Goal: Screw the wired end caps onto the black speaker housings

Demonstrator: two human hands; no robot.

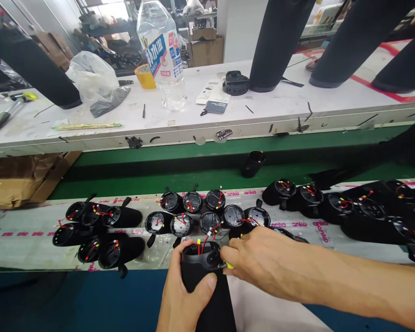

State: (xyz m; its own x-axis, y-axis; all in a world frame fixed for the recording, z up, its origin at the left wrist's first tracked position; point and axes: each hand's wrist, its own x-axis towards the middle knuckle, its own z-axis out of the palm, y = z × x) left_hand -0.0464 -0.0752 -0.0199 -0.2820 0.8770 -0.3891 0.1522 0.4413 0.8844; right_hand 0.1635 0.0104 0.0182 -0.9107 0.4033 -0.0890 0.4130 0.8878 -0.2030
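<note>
My left hand (188, 295) is wrapped round a black fabric-covered cylindrical housing (212, 302), holding it tilted with its open end up. Red wires with small yellow and white connectors (201, 246) rise out of that opening. At the right side of the rim is my right hand (254, 253), its fingers closed on a small tool with yellow on its handle (229, 265). Most of the tool is hidden by the fingers, so its exact kind is unclear. Just beyond the hands stand several similar black housings (210, 222) with wires showing in their open ends.
A low bench (14, 251) covered in printed tape carries more housings (119, 253) to the left and right. On the white upper table (124, 108) are a plastic bottle (166, 60), yellow tape (145, 77), a plastic bag (91, 76) and tall black cylinders (276, 46). A cardboard box (24, 180) sits left.
</note>
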